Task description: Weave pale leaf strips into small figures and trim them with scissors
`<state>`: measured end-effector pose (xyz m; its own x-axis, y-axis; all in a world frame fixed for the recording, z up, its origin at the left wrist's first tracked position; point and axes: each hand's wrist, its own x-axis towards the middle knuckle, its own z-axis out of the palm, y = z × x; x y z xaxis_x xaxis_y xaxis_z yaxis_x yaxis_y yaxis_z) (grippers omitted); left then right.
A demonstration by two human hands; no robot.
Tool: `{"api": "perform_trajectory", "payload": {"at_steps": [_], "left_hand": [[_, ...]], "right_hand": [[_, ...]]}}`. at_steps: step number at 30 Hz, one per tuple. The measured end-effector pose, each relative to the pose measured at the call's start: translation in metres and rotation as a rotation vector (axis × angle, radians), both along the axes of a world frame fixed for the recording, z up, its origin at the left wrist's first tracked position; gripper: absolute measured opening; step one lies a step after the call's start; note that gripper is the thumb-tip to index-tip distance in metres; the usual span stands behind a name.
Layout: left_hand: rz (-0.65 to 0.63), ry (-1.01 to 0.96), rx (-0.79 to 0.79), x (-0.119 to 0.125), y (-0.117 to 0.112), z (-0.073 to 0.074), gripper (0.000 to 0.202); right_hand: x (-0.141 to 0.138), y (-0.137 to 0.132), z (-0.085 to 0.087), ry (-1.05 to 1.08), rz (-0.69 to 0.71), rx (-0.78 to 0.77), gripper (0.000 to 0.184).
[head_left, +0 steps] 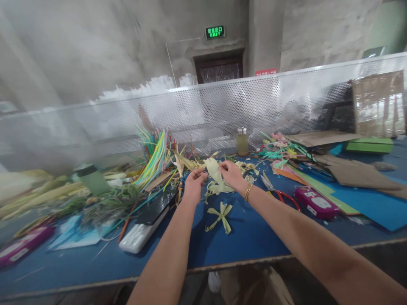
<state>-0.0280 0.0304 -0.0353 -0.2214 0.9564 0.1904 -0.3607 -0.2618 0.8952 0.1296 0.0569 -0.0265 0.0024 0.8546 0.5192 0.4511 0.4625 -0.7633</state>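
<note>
Both my hands are stretched out over the middle of a blue table (248,237). My left hand (193,183) and my right hand (231,174) each pinch a side of a pale yellow-green dried leaf strip (215,170), held just above a small heap of similar husk pieces (219,187). A gold bracelet (247,191) sits on my right wrist. A small knotted bow of leaf strips (220,215) lies flat on the table, nearer to me than my hands.
Red-handled scissors (280,194) and a magenta case (315,202) lie right of my hands. A white case with a dark lid (146,224), bright strips (156,156), a green bottle (92,178) and leaves lie left. A glass jar (242,140) stands before a perforated screen (222,110). Cardboard and coloured paper fill the right side.
</note>
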Motion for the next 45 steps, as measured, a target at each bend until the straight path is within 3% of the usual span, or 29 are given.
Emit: {"api": "perform_trajectory", "payload": {"at_steps": [4,7,13,21,31,36,41,45], "left_hand": [[-0.124,0.003,-0.113,0.005,-0.005,0.001,0.044],[-0.188,0.031,-0.110,0.008,-0.007,-0.002,0.040],[-0.040,0.080,-0.062,0.004,-0.003,-0.003,0.038],[0.057,0.135,-0.011,0.003,-0.003,0.000,0.039],[0.141,0.238,0.020,0.002,-0.004,0.001,0.033],[0.110,0.209,0.016,0.004,-0.005,0.000,0.037],[0.032,0.161,-0.034,0.003,-0.006,0.000,0.041],[0.002,0.090,-0.080,0.003,-0.007,0.001,0.045]], "right_hand": [[-0.003,-0.003,-0.002,-0.019,0.048,-0.001,0.005],[-0.009,-0.009,-0.004,-0.050,0.109,0.008,0.002],[-0.009,-0.010,0.000,-0.049,0.107,-0.024,0.007],[-0.004,0.000,-0.002,-0.049,0.074,-0.011,0.007],[-0.001,-0.007,0.004,-0.113,0.053,0.076,0.006],[0.001,-0.005,0.004,-0.119,0.060,0.065,0.006],[0.001,-0.005,0.005,0.008,0.159,-0.097,0.008],[-0.001,-0.009,0.008,0.069,0.204,-0.130,0.005]]}}
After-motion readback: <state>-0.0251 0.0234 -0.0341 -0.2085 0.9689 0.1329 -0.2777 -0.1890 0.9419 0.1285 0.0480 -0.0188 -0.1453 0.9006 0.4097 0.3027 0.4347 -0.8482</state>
